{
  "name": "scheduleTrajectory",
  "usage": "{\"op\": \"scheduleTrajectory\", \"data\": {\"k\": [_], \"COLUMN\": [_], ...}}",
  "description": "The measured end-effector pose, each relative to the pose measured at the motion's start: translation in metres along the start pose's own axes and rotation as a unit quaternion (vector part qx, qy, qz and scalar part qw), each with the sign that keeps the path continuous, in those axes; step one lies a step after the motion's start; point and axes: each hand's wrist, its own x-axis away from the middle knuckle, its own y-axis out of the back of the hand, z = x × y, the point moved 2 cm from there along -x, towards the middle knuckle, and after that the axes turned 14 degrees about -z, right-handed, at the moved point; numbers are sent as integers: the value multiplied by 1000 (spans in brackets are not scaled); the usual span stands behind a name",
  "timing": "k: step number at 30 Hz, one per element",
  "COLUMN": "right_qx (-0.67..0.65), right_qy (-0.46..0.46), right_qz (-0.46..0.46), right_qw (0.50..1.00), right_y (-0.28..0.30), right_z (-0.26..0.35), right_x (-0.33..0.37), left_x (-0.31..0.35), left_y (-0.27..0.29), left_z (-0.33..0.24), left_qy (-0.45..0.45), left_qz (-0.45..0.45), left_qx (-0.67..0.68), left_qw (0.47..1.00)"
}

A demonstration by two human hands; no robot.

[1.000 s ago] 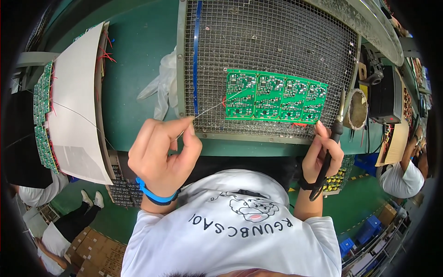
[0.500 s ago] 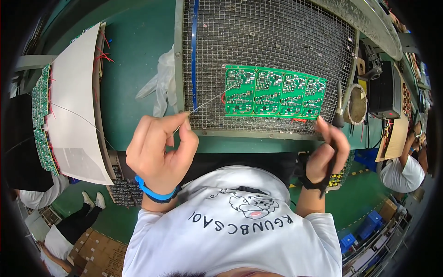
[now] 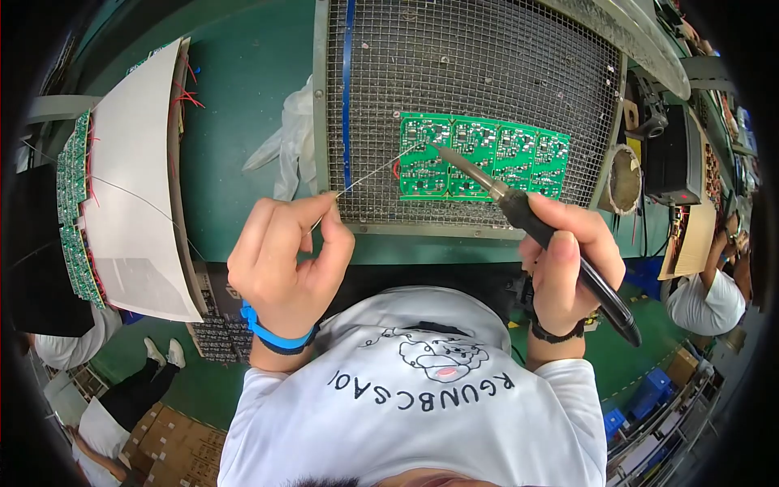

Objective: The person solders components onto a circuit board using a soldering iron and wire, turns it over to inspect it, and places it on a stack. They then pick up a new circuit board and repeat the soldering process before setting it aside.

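Note:
A green circuit board panel, divided into several like sections, lies on a wire mesh in a metal frame. My left hand pinches a thin strand of solder wire between thumb and forefinger. The wire's far end reaches the leftmost section of the panel. In my right hand is a soldering iron with a black handle, held like a pen. Its tip points down at the leftmost section, close to the wire's end; whether they touch is too small to tell.
Left of the mesh lies a crumpled translucent glove. Stacked boards with red wires flank a pale sheet at far left. To the right stand a round holder and a black box. Other people work at both sides.
My right hand, by the panel's near right corner before, now holds the soldering iron with its tip over the left section. The left hand and wire have hardly moved.

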Motion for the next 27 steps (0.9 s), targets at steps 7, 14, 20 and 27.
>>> {"op": "scheduleTrajectory", "data": {"k": [7, 14, 20, 27], "right_qx": [43, 77, 88, 82], "right_qy": [26, 49, 55, 40], "right_qz": [25, 36, 30, 41], "right_qw": [998, 995, 994, 995], "right_y": [-7, -9, -10, -2], "right_z": [1, 10, 13, 9], "right_x": [-9, -16, -18, -13], "left_x": [1, -3, -3, -5], "left_y": [-1, -3, -7, 4], "left_z": [1, -1, -1, 1], "left_qy": [5, -15, -1, 7], "left_qz": [0, 16, 4, 2], "left_qx": [4, -10, -6, -50], "left_qw": [1000, 1000, 1000, 999]}}
